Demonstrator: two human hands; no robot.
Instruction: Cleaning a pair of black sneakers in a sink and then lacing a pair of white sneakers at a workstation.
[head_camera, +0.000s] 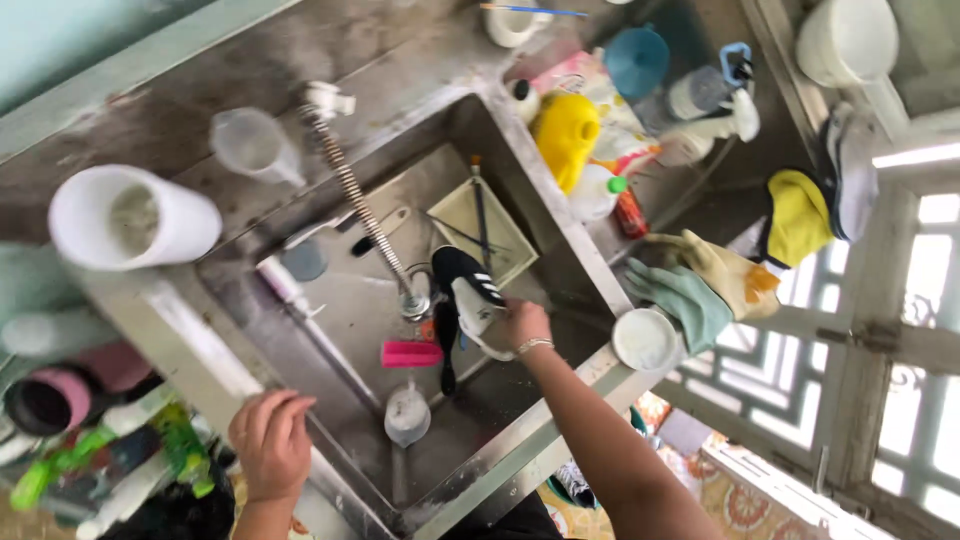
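right hand (524, 325) grips the black-and-white shoe (466, 290) in the sink (560, 240) under the tap (360, 195); left hand (272, 440) rests half-curled, empty, on the rim. best keep the shoe low under the spout.

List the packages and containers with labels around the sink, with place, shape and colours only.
Yellow jug: counter beyond the sink, squat, yellow.
White bottle: beside the yellow jug, lying down, green cap.
Printed pouch: under the jug, flat, pink and white.
Small red bottle: by the sink rim, slim.
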